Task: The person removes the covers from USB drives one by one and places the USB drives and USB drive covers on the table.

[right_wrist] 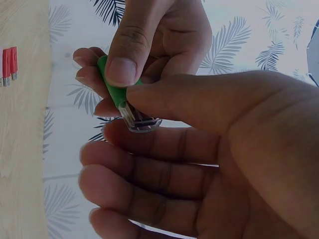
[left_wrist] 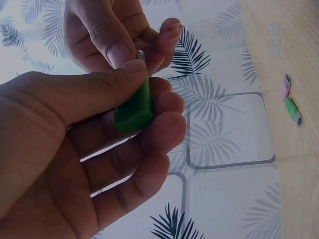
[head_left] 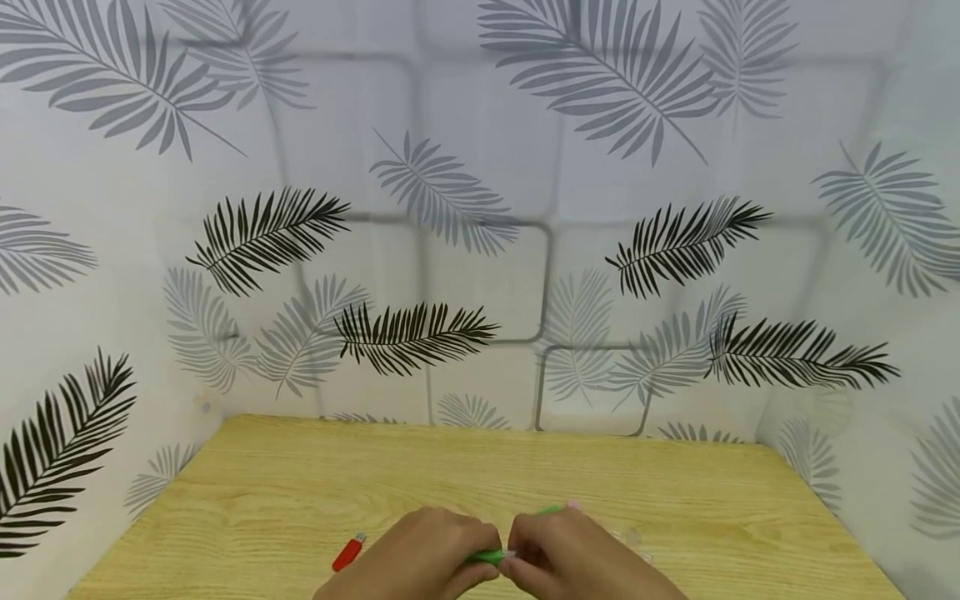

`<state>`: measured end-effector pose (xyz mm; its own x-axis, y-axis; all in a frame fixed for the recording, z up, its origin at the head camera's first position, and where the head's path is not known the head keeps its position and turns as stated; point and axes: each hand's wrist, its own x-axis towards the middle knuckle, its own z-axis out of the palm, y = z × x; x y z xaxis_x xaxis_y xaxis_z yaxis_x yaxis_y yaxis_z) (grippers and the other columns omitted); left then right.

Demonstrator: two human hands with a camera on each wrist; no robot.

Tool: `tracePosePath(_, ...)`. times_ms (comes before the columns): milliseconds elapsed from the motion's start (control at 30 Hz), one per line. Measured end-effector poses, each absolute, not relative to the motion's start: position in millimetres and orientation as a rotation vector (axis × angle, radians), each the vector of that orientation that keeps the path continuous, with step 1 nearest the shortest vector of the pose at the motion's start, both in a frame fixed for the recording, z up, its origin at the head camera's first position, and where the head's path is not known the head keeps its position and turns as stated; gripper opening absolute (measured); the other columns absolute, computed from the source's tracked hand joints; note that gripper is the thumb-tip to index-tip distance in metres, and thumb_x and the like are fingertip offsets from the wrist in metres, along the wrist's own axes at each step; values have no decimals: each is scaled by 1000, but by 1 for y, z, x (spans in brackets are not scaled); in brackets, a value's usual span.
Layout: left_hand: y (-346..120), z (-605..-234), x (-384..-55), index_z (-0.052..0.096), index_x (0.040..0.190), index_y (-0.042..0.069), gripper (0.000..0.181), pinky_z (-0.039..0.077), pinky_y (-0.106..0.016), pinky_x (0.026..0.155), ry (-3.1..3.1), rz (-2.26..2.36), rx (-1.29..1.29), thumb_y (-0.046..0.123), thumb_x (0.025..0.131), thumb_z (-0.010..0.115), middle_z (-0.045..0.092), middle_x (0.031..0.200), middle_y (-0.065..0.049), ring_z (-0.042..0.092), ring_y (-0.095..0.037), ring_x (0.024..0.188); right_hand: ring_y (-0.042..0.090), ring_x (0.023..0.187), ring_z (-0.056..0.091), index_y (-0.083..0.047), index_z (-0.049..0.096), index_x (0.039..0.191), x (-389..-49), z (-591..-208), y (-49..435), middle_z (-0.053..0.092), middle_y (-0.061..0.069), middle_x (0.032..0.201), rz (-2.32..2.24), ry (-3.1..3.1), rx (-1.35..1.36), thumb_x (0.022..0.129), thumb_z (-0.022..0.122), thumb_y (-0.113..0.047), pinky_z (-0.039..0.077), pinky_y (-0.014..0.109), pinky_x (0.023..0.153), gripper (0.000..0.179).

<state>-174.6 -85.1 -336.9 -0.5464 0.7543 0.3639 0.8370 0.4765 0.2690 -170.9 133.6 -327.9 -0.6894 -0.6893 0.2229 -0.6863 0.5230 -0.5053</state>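
My left hand [head_left: 427,550] pinches a green USB flash drive [right_wrist: 112,82] between thumb and fingers, its body partly covered by them. A clear plastic cap [right_wrist: 130,118] sits over the drive's metal connector. My right hand [head_left: 573,554] has its thumb and index finger on that cap, pinching it, while its other fingers extend loosely below. Both hands meet close together above the front of the table. From the left wrist view, the green body points toward the camera and the cap end is mostly hidden by the thumbs.
On the wooden table [head_left: 465,467], red USB drives [right_wrist: 10,64] lie left of my hands. To the right are a pink USB drive [left_wrist: 286,85], another green drive [left_wrist: 293,110] and small clear caps [left_wrist: 276,47]. A leaf-patterned cloth [head_left: 480,283] rises behind the table.
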Motion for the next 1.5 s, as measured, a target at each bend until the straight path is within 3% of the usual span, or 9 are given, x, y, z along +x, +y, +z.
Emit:
tracePosePath(67, -85, -337, -174, 55, 75, 22, 20, 31, -9, 53, -2539, -612, -1380, 25, 90, 67, 37, 64, 18, 33, 7, 57, -6, 62, 45, -24, 59, 75, -171, -329, 134, 48, -21, 65, -919, 2692, -1222, 98, 58, -32, 45, 47, 90, 24)
tracePosePath(133, -85, -337, -174, 55, 76, 22, 19, 33, -9, 53, -2561, -610, -1389, 24, 89, 68, 38, 63, 19, 33, 7, 57, -6, 59, 43, -23, 60, 74, -171, -330, 134, 47, -20, 63, -945, 2624, -1203, 99, 56, -31, 50, 30, 75, 26)
tracePosePath(200, -85, -337, -174, 56, 76, 22, 18, 34, -9, 53, -2588, -613, -1401, 24, 89, 68, 38, 63, 19, 34, 6, 57, -6, 56, 41, -21, 60, 73, -172, -330, 134, 45, -19, 61, -971, 2554, -1181, 99, 54, -29, 42, 18, 55, 28)
tracePosePath(300, -84, -337, -175, 58, 78, 22, 15, 35, -9, 54, -2600, -626, -1432, 25, 90, 67, 41, 65, 20, 36, 7, 57, -6, 52, 37, -19, 57, 71, -171, -330, 135, 42, -19, 59, -980, 2516, -1212, 100, 53, -27, 37, 15, 47, 30)
tracePosePath(533, -85, -337, -177, 61, 84, 21, 12, 39, -8, 58, -2567, -730, -1516, 29, 94, 60, 49, 70, 21, 40, 9, 60, -8, 55, 33, -20, 52, 69, -170, -327, 140, 34, -20, 60, -938, 2558, -1403, 101, 51, -29, 34, 14, 52, 33)
tracePosePath(767, -87, -336, -177, 63, 86, 21, 15, 39, -7, 59, -2530, -777, -1554, 32, 95, 57, 54, 72, 20, 40, 11, 61, -7, 56, 32, -23, 47, 67, -168, -323, 142, 33, -18, 60, -919, 2566, -1392, 102, 48, -35, 39, 30, 82, 37)
tracePosePath(1100, -88, -332, -176, 65, 90, 19, 19, 41, -7, 59, -2551, -826, -1591, 32, 97, 54, 59, 76, 20, 44, 11, 62, -7, 58, 33, -22, 48, 68, -169, -320, 144, 34, -15, 60, -945, 2512, -1436, 102, 49, -33, 33, 13, 54, 35)
tracePosePath(1367, -90, -331, -177, 65, 89, 19, 18, 40, -7, 59, -2550, -798, -1583, 32, 97, 55, 59, 75, 19, 44, 11, 62, -8, 57, 33, -22, 51, 69, -169, -318, 146, 34, -18, 60, -930, 2520, -1432, 102, 49, -32, 36, 14, 57, 35)
tracePosePath(1500, -106, -327, -179, 61, 83, 20, 14, 41, -12, 58, -2610, -701, -1379, 28, 95, 59, 51, 70, 19, 41, 7, 59, -8, 54, 32, -22, 50, 69, -169, -314, 162, 32, -19, 61, -951, 2646, -1379, 101, 51, -28, 40, 17, 59, 34)
